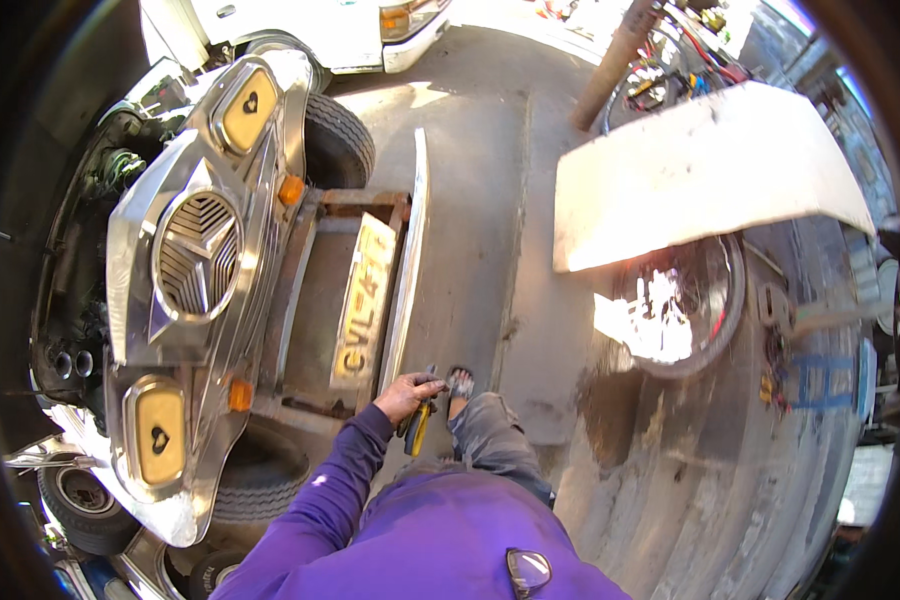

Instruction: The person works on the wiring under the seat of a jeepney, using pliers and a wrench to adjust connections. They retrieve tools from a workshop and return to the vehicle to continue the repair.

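My left hand (406,398) is closed on a pair of pliers with yellow-and-black handles (420,430). The handles hang below the fingers; a bit of the tool's dark head shows above them. Just beyond the hand lies the near end of a long, shiny metal bumper strip (410,250), though I cannot tell whether they touch. Left of the strip, a worn yellow number plate (363,300) sits within a rusty metal frame (305,290). My right hand is out of sight.
A vehicle's chrome front grille (135,320) with orange lamps stands at left, a tyre (335,140) behind it. My sandalled foot (460,383) is beside the hand. To the right, a white panel (710,175) rests above a wheel (735,300). A rusty post (615,65) rises behind.
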`<state>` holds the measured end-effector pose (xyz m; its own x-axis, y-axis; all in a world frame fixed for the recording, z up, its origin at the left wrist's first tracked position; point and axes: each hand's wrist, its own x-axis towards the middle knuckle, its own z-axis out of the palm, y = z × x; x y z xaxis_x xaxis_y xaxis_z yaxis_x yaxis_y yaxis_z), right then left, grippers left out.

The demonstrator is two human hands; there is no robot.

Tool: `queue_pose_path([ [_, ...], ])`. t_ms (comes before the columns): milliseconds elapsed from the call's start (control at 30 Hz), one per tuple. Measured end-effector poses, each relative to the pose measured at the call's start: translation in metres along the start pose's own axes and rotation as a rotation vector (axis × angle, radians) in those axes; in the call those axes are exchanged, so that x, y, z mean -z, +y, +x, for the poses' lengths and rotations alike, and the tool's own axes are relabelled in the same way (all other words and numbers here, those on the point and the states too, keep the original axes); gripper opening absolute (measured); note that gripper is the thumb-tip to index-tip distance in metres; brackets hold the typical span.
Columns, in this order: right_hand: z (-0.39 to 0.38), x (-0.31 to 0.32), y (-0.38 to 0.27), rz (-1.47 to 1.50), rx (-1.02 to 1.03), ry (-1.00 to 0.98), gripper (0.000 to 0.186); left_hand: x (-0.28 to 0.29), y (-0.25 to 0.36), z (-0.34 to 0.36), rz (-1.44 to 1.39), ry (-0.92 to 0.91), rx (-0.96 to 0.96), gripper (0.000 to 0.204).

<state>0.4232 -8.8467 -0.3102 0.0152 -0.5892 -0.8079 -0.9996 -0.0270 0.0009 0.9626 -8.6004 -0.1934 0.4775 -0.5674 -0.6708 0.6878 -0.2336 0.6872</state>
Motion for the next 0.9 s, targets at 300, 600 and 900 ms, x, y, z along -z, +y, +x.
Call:
queue_pose_path([
  [300,0.174,0.232,-0.416,-0.262,0.341,0.239,0.085,0.046,0.178,0.194,-0.164,0.253,0.036,0.036],
  [600,0.122,0.441,-0.945,-1.545,1.228,0.297,0.035,0.118,0.454,0.312,-0.598,0.199,-0.447,0.032],
  [900,0.26,0.498,-1.212,-0.362,0.902,0.235,0.067,0.228,0.67,0.445,-1.342,-0.11,-0.685,0.02],
])
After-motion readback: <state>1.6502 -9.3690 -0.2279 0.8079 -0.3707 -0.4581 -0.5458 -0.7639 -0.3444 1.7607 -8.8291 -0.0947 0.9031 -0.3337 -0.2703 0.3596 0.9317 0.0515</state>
